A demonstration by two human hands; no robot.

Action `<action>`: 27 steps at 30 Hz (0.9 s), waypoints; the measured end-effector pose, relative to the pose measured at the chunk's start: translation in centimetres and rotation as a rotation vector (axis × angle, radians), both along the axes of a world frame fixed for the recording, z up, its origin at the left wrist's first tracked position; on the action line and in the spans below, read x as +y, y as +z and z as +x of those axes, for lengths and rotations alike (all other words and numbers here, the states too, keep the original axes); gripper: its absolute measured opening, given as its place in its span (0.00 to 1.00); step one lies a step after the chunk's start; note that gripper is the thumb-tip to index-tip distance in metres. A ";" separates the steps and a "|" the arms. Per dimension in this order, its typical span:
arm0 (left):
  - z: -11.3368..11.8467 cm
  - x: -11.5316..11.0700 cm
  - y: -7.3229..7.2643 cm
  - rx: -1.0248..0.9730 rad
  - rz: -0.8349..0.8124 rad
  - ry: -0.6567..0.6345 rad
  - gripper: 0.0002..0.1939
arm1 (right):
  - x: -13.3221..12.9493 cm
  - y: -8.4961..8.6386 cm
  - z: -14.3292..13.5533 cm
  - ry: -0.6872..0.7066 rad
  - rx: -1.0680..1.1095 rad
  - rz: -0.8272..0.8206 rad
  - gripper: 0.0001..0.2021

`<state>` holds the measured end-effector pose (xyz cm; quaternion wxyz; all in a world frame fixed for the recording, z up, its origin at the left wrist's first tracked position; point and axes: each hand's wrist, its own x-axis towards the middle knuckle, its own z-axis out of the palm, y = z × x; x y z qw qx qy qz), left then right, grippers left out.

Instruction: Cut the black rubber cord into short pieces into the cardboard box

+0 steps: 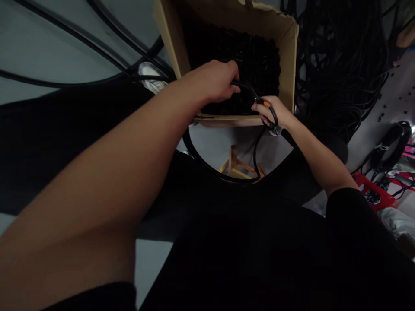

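My left hand (222,81) is closed around a black rubber hose or cable (239,83), whose end sticks out past my fingers over the box. In my right hand (275,110) is a pair of scissors (268,105) with black and orange handles. Their blades point up and left, close to the end of the hose; whether they touch it I cannot tell. Below both hands stands a cardboard box (287,71) holding many short black pieces (246,52). A length of the black hose (207,164) loops under the box's near edge.
A large heap of black hose or cable (337,73) lies right of the box. Further right are a tied coil (391,144) and a red basket (378,194). A wooden stool (238,166) stands below the box. Another person's hand (405,38) shows at the right edge.
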<state>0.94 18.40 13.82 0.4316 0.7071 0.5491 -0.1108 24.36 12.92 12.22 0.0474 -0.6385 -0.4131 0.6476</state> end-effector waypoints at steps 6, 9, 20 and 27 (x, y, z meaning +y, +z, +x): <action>0.1 0.2 1.3 -0.012 -0.008 0.066 0.32 | -1.0 -1.4 1.0 -0.081 0.057 -0.097 0.16; 0.4 0.5 1.4 -0.033 -0.016 0.098 0.31 | -1.3 -1.8 1.0 -0.162 0.124 -0.117 0.15; 1.6 0.3 2.3 -0.167 -0.061 0.184 0.27 | -0.1 0.4 -0.5 -0.160 0.168 0.040 0.16; 2.0 0.1 1.9 -0.109 -0.008 0.152 0.27 | 0.6 0.4 -0.5 -0.121 0.072 0.089 0.11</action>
